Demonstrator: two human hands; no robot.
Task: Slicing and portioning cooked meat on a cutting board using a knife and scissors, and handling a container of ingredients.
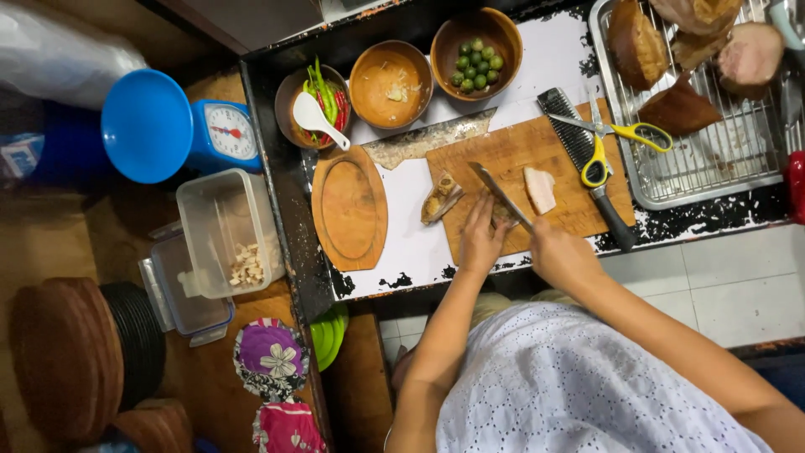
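where the dark worktop [277,159] is covered by a white sheet, a wooden cutting board [537,155] lies across the middle, its near edge close to the worktop's near edge. right hand [560,252]: closed round the handle of a knife [501,195], blade angled far-left over the board. left hand [480,239]: fingers curled down, pressing a small piece of food that is largely hidden beneath them; what it is cannot be told. just beside the blade, right, lies a pale slice of meat [541,189]; off the board's left edge, a browned chunk [440,197]. right part of the board: yellow-handled scissors [608,138] and a black-handled grater [583,159], touching. far edge: three wooden bowls holding chillies with a white spoon [317,101], scraps [390,84], and green limes [476,54]. left: an empty oval wooden plate [349,208]. far right: a wire rack tray [713,159] with large meat pieces. open white surface remains between oval plate and board. left of the worktop, lower down: a blue kitchen scale [180,130] and clear plastic tubs [222,243]. near right, pale floor tiles [729,277].
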